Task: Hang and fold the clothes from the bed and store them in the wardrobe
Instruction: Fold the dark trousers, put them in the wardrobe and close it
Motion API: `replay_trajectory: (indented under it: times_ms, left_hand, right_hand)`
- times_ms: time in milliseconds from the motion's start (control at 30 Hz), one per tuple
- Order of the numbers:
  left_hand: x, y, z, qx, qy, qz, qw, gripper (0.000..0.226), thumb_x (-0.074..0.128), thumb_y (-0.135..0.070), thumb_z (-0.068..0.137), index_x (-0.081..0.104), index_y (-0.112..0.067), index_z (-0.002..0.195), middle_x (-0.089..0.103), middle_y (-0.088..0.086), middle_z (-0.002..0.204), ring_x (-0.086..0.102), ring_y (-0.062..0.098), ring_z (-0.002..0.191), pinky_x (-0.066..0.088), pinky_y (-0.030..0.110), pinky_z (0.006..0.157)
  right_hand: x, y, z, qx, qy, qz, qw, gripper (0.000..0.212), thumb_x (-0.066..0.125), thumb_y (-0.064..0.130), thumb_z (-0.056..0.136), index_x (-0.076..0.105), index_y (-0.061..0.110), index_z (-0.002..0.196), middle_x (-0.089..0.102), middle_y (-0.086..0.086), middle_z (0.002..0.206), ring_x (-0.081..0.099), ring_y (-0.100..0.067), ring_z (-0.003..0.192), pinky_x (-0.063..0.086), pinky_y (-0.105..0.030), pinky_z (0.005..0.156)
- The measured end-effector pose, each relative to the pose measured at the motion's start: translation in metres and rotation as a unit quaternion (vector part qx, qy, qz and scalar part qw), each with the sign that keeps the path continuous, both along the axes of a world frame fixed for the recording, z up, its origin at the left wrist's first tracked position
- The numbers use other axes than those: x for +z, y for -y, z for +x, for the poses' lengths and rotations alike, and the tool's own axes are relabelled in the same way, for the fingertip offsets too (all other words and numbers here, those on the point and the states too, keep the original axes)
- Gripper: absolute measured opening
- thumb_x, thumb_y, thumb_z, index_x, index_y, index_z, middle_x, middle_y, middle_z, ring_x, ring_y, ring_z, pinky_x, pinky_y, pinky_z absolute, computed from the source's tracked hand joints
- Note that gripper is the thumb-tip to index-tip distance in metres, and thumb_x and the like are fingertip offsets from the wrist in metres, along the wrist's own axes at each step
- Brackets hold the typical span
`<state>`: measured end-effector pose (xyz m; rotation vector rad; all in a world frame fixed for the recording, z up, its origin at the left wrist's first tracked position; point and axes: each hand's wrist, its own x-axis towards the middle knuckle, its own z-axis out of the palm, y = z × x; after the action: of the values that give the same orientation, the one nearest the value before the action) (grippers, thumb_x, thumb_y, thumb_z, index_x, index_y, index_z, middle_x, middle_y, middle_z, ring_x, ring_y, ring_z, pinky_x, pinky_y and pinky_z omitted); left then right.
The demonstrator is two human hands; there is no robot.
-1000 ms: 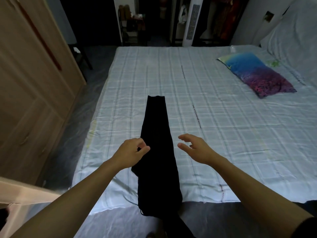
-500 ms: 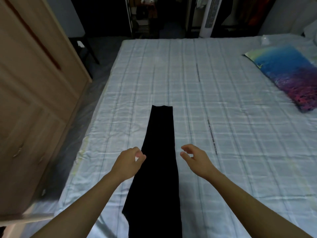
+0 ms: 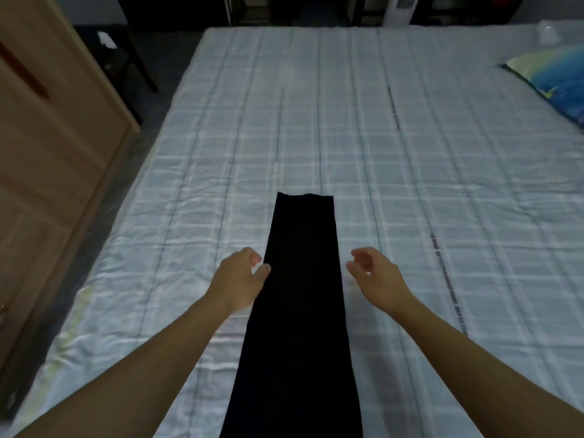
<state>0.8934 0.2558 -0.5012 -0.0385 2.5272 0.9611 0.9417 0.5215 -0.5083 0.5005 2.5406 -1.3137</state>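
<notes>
A bed with a pale checked sheet fills the room, with a wooden wardrobe at nine o'clock and a blue pillow at two o'clock. Black trousers lie flat in a long strip from the centre towards six o'clock. The left hand hangs loosely curled at their left edge, holding nothing, and the right hand hovers relaxed just beside their right edge.

One black garment, one pillow, perhaps.

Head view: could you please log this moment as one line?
black trousers flat on bed | left hand at left edge, holds nothing | right hand beside right edge, holds nothing | fold pending
</notes>
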Motion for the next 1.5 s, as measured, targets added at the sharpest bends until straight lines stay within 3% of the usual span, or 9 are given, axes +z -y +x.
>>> replay_trajectory:
  times_ms: [200, 333, 400, 533, 667, 867, 1167, 1400, 1500]
  left_hand:
    - [-0.072, -0.032, -0.063, 0.064, 0.016, -0.002, 0.998, 0.070, 0.065, -0.041, 0.092, 0.036, -0.005, 0.144, 0.052, 0.012, 0.137, 0.054, 0.027, 0.119, 0.041, 0.027, 0.088]
    - [-0.099, -0.046, -0.094, 0.142, 0.003, 0.043, 0.989, 0.041, 0.073, -0.038, 0.085, 0.051, -0.010, 0.104, 0.061, 0.003, 0.095, 0.059, 0.016, 0.081, 0.047, 0.027, 0.064]
    - [-0.105, -0.049, -0.103, 0.150, 0.000, 0.054, 0.987, 0.029, 0.074, -0.035, 0.085, 0.050, -0.018, 0.081, 0.055, -0.005, 0.077, 0.057, 0.013, 0.070, 0.052, 0.028, 0.064]
    - [-0.105, -0.052, -0.113, 0.161, 0.029, 0.100, 0.982, 0.026, 0.068, -0.026, 0.089, 0.069, 0.000, 0.095, 0.073, 0.014, 0.089, 0.072, 0.031, 0.083, 0.059, 0.049, 0.081]
    - [-0.100, -0.059, -0.115, 0.164, 0.053, 0.160, 0.972, 0.017, 0.062, -0.015, 0.093, 0.068, 0.001, 0.098, 0.073, 0.018, 0.094, 0.072, 0.033, 0.087, 0.060, 0.051, 0.079]
    - [-0.086, -0.072, -0.124, 0.211, 0.078, 0.240, 0.945, 0.006, 0.073, -0.008, 0.086, 0.073, -0.011, 0.092, 0.076, 0.011, 0.089, 0.075, 0.024, 0.078, 0.063, 0.043, 0.073]
    - [-0.020, -0.078, -0.193, 0.208, -0.068, 0.299, 0.929, 0.011, 0.074, -0.009, 0.085, 0.077, -0.019, 0.088, 0.077, 0.004, 0.083, 0.076, 0.021, 0.076, 0.063, 0.040, 0.071]
    - [0.038, -0.091, -0.277, 0.172, -0.173, 0.339, 0.909, 0.021, 0.070, -0.009, 0.087, 0.072, -0.030, 0.086, 0.076, -0.003, 0.088, 0.075, 0.011, 0.079, 0.062, 0.033, 0.073]
    - [0.026, -0.094, -0.300, 0.176, -0.183, 0.306, 0.917, 0.015, 0.070, -0.011, 0.088, 0.071, -0.026, 0.087, 0.075, -0.002, 0.088, 0.074, 0.013, 0.080, 0.062, 0.034, 0.074]
  right_hand:
    - [-0.063, 0.007, -0.054, -0.053, 0.083, -0.037, 0.994, 0.064, 0.064, 0.039, 0.093, 0.039, 0.011, 0.145, 0.057, -0.009, 0.134, 0.058, -0.023, 0.119, 0.045, -0.029, 0.092]
    - [-0.082, 0.011, -0.098, -0.097, 0.077, -0.135, 0.983, 0.024, 0.072, 0.029, 0.089, 0.068, 0.007, 0.099, 0.075, -0.008, 0.098, 0.074, -0.016, 0.081, 0.058, -0.025, 0.069]
    - [-0.082, 0.014, -0.116, -0.112, 0.087, -0.171, 0.975, 0.018, 0.075, 0.024, 0.087, 0.070, 0.008, 0.092, 0.076, -0.008, 0.091, 0.075, -0.015, 0.073, 0.056, -0.021, 0.057]
    - [-0.088, 0.025, -0.133, -0.146, 0.098, -0.203, 0.963, 0.013, 0.070, 0.011, 0.090, 0.068, 0.007, 0.101, 0.073, -0.011, 0.095, 0.073, -0.024, 0.081, 0.061, -0.031, 0.064]
    - [-0.088, 0.028, -0.131, -0.175, 0.094, -0.228, 0.953, 0.016, 0.062, 0.008, 0.094, 0.064, 0.008, 0.110, 0.070, -0.011, 0.098, 0.071, -0.027, 0.085, 0.060, -0.034, 0.060]
    - [-0.077, 0.029, -0.133, -0.189, 0.158, -0.270, 0.931, 0.039, 0.081, 0.010, 0.078, 0.063, 0.004, 0.112, 0.072, -0.017, 0.101, 0.073, -0.032, 0.086, 0.062, -0.044, 0.069]
    - [-0.015, 0.027, -0.203, -0.197, -0.079, -0.288, 0.934, 0.019, 0.073, 0.000, 0.084, 0.069, 0.014, 0.096, 0.075, -0.009, 0.087, 0.075, -0.020, 0.070, 0.060, -0.033, 0.057]
    - [0.044, 0.021, -0.286, -0.167, -0.214, -0.261, 0.926, 0.023, 0.070, 0.004, 0.087, 0.066, 0.026, 0.093, 0.074, 0.000, 0.092, 0.074, -0.015, 0.079, 0.063, -0.034, 0.068]
    - [0.031, 0.018, -0.315, -0.166, -0.201, -0.195, 0.946, 0.021, 0.072, 0.005, 0.084, 0.068, 0.022, 0.096, 0.073, -0.003, 0.095, 0.073, -0.019, 0.084, 0.063, -0.038, 0.075]
